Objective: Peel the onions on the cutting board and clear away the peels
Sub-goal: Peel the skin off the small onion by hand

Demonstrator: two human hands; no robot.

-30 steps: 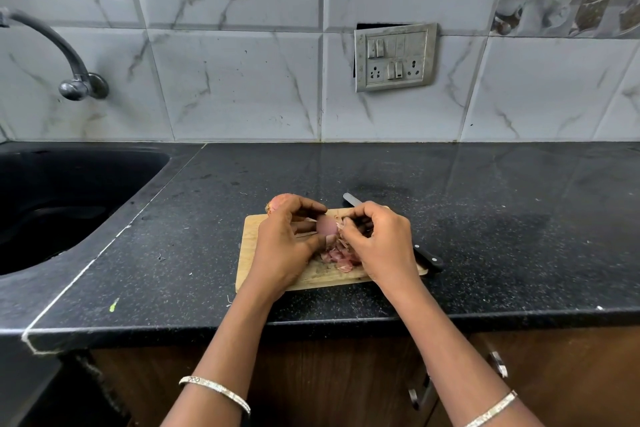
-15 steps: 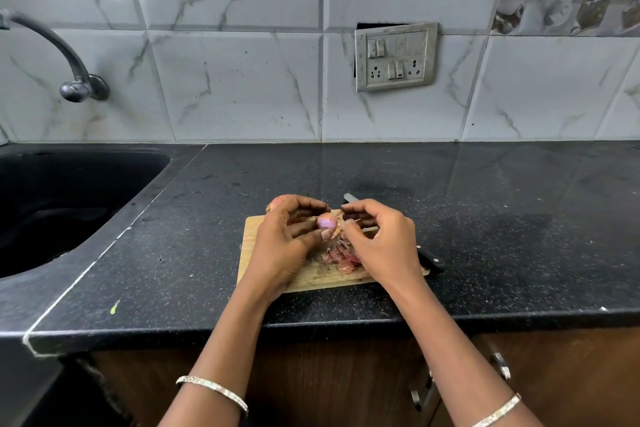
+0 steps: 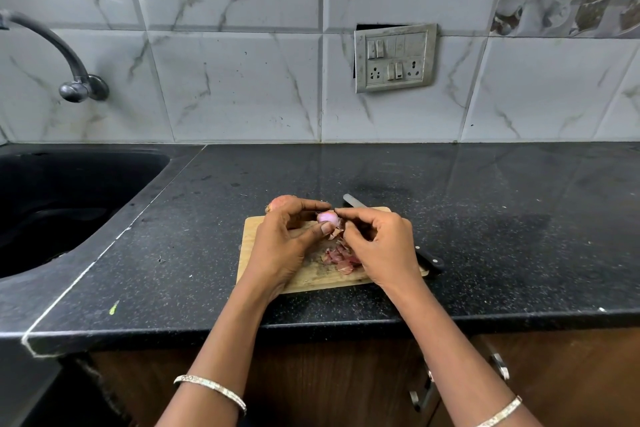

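Sink point(image 3: 69, 204) sits at the desk's left edge. Cutting board point(image 3: 249, 236) lies near the desk's front edge. Unpeeled onion point(image 3: 282, 203) rests at the board's far-left corner. Left hand point(image 3: 280, 246) grip pinches a small peeled onion point(image 3: 328, 217) above the board. Right hand point(image 3: 384, 246) grip is narrow, fingertips touching that onion. Peels point(image 3: 341, 258) are piled mid-board. Knife point(image 3: 429, 258) crosses the board's right edge.
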